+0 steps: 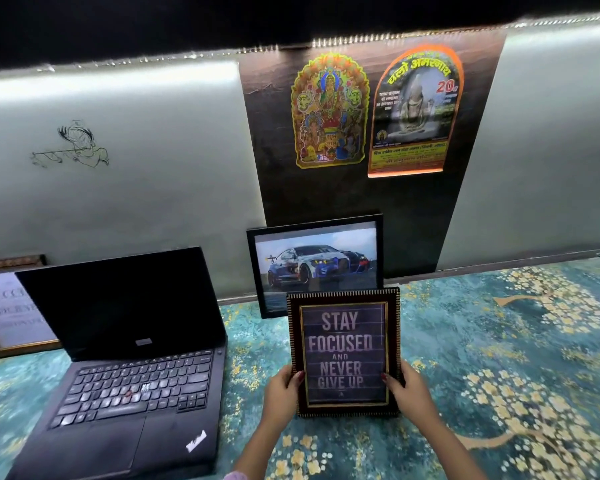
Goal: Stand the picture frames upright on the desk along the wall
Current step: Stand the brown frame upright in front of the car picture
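A dark frame with a gold inner border and the words "STAY FOCUSED AND NEVER GIVE UP" (343, 351) is held upright in front of me, above the desk. My left hand (280, 393) grips its lower left edge and my right hand (413, 393) grips its lower right edge. Behind it a black frame with a car picture (317, 261) leans against the wall. At the far left, a gold-edged frame with grey lettering (11, 310) leans against the wall, partly hidden by the laptop.
An open black laptop (132, 358) stands on the desk to the left of the held frame. The desk (499, 358) has a teal cover with yellow flower patterns. Two stickers (329, 110) are on the dark wall panel above.
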Motion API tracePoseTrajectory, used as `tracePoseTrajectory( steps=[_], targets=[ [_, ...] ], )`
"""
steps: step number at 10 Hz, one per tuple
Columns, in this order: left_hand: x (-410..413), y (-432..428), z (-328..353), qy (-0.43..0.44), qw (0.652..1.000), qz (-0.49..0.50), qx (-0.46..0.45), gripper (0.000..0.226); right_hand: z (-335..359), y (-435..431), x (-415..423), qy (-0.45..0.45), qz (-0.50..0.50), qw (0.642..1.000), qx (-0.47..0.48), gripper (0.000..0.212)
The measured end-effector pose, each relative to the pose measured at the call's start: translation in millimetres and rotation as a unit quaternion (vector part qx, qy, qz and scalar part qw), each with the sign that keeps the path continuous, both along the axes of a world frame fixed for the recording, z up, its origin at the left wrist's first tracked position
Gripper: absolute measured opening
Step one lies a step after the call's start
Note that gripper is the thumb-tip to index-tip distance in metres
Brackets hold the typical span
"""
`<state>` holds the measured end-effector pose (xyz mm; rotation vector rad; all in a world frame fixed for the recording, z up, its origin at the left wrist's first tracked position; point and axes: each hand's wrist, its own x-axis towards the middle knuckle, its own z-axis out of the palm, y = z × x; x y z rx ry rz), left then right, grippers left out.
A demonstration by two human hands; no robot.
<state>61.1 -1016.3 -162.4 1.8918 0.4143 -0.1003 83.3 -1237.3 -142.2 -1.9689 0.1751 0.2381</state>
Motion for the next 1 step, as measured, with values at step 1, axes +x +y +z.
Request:
tracePoseTrajectory(
  steps=[1],
  targets=[
    [-5.6, -0.9, 3.8, -0.009, 0.998, 0.025, 0.049, 0.026, 2.9, 2.0, -4.3, -0.014, -0.018, 1.000, -0.009, 0.038]
  ],
)
